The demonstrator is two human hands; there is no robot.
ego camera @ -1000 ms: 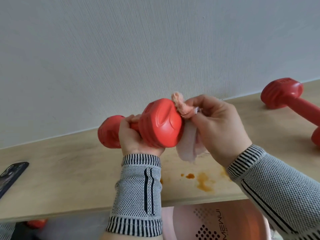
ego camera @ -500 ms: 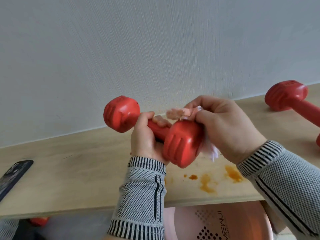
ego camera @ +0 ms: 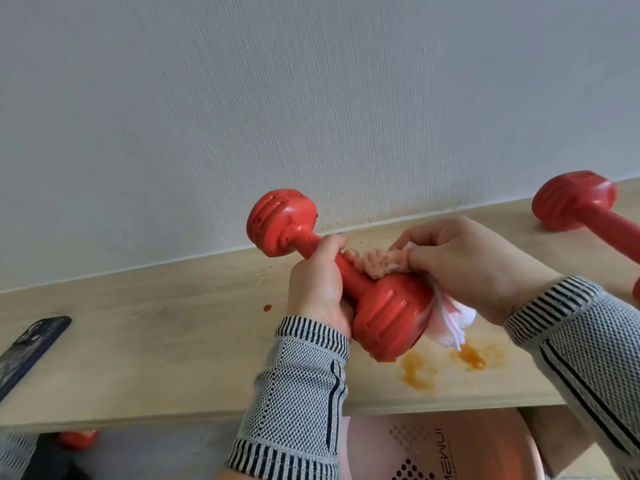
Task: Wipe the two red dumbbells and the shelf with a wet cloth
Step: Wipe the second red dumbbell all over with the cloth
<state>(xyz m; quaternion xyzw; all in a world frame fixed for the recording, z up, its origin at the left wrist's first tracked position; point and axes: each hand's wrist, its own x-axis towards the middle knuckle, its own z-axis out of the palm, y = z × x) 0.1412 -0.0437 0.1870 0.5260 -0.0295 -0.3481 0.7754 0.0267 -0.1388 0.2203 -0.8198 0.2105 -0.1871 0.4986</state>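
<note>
My left hand (ego camera: 317, 289) grips the handle of one red dumbbell (ego camera: 349, 278), fingers curled round it, holding it tilted above the shelf (ego camera: 156, 348). My right hand (ego camera: 464, 265) pinches the one wet cloth (ego camera: 381, 263) against the handle, just beside my left fingers; the cloth's loose end hangs behind the near head. The second red dumbbell (ego camera: 581, 206) lies on the shelf, well off to the right of my right hand. Three orange stains (ego camera: 417, 374) sit on the shelf below my hands (plus one small spot left of them). One dark phone (ego camera: 27, 348) lies far to my left.
</note>
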